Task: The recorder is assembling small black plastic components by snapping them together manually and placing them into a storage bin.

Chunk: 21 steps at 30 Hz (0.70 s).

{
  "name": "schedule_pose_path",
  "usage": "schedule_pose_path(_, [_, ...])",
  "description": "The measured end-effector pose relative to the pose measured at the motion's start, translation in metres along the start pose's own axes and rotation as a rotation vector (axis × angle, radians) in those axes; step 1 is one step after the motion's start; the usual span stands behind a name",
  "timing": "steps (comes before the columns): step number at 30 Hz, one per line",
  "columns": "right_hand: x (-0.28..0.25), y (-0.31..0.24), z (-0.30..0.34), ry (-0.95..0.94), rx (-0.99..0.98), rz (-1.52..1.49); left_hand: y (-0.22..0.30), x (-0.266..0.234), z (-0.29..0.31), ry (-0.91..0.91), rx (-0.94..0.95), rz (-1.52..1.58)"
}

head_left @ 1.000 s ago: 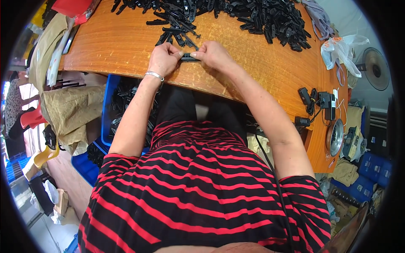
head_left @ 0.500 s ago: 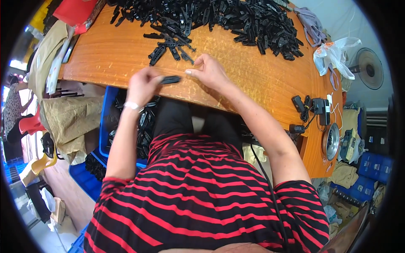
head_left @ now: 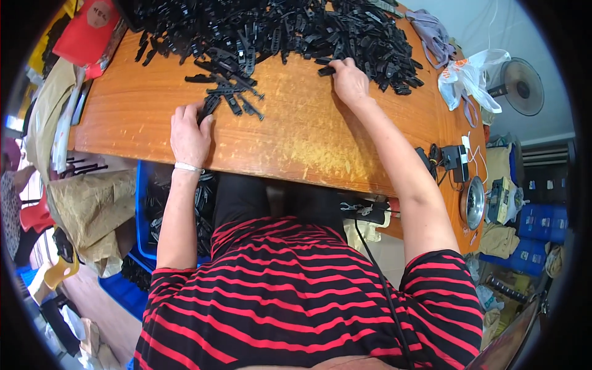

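Note:
A large heap of black plastic parts point(head_left: 277, 28) lies along the far side of the wooden table point(head_left: 296, 135). My right hand point(head_left: 353, 83) reaches to the heap's near edge and pinches a small black plastic part point(head_left: 325, 71) between thumb and fingers. Closer to the front edge, on the left, my left hand point(head_left: 190, 132) rests on the table with its fingers closed round a slim black plastic part point(head_left: 209, 107); its fingers partly hide that part. Just beyond the left hand, a smaller cluster of black parts point(head_left: 231, 92) spreads out from the heap.
Below the table's left edge stands a blue crate point(head_left: 143, 209) holding more black parts. Brown paper point(head_left: 92, 197) hangs beside it. At the right are a black power adapter point(head_left: 455, 161), a metal bowl point(head_left: 473, 203), a white plastic bag point(head_left: 465, 80) and a fan point(head_left: 521, 86).
My right hand has moved away and to the right, to the heap, and now pinches a part. My left hand, earlier holding a black piece near the table edge, has shifted left beside the small cluster.

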State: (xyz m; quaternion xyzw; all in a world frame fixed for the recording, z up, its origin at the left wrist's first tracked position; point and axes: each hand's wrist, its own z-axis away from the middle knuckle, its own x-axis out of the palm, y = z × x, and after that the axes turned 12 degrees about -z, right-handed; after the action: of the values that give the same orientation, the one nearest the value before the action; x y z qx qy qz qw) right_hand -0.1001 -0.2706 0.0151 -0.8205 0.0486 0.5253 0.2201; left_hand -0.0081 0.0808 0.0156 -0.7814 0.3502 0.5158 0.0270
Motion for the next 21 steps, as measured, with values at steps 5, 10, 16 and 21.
schedule_pose_path(5, [0.006,-0.019,0.0,-0.109,-0.019,-0.015,-0.003,0.013,0.005,0.026,0.013,0.04])
schedule_pose_path(10, [0.004,-0.05,0.013,-0.165,-0.191,-0.109,0.003,0.01,0.006,0.087,0.086,0.007])
schedule_pose_path(16, [0.007,-0.068,0.012,-0.197,-0.278,-0.115,0.007,0.01,0.008,0.148,0.07,0.107])
schedule_pose_path(21, [-0.006,-0.094,0.036,-0.095,-0.304,-0.282,0.009,0.006,0.02,0.087,-0.073,0.258])
